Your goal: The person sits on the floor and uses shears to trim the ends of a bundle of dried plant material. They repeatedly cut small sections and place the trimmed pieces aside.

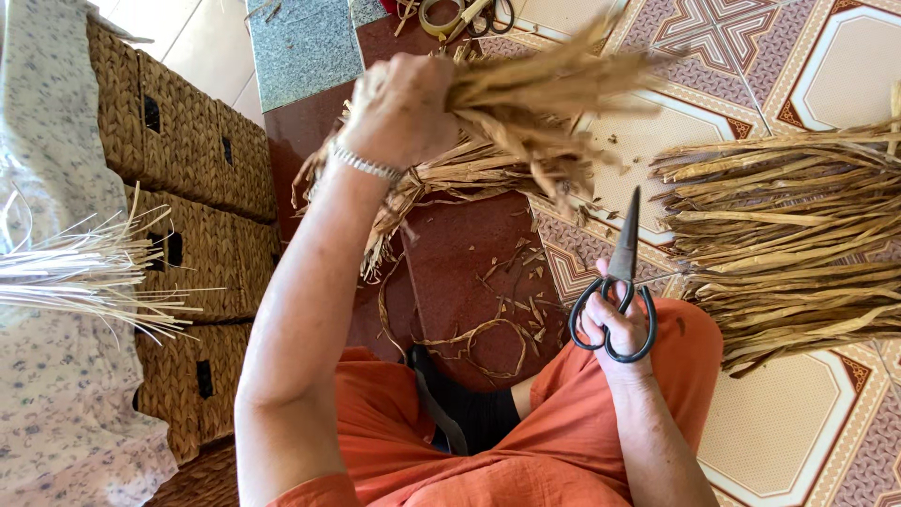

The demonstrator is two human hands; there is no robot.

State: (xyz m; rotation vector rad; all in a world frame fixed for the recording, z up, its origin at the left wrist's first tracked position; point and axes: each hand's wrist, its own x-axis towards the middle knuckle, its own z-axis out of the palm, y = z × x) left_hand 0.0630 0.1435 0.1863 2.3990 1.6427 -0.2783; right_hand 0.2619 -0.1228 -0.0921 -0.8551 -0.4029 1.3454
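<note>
Two hands worked over the tiled floor (pixel 798 441): the left hand (pixel 399 108) clenched a bundle of dried fibre strips (pixel 526 103) above its red patch, while the right hand (pixel 615 329) gripped black scissors (pixel 619 272), blades seemingly closed, beside a larger pile of dried strips (pixel 798 244) near the floor's right edge.

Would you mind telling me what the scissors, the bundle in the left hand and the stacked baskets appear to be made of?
Scissors: dark, matte metal, likely iron or steel, with large looped handles. Bundle: dried, tan plant strips, flat and frayed, possibly water hyacinth or similar. Baskets: woven brown plant fibre, with a visible braided texture.
</note>
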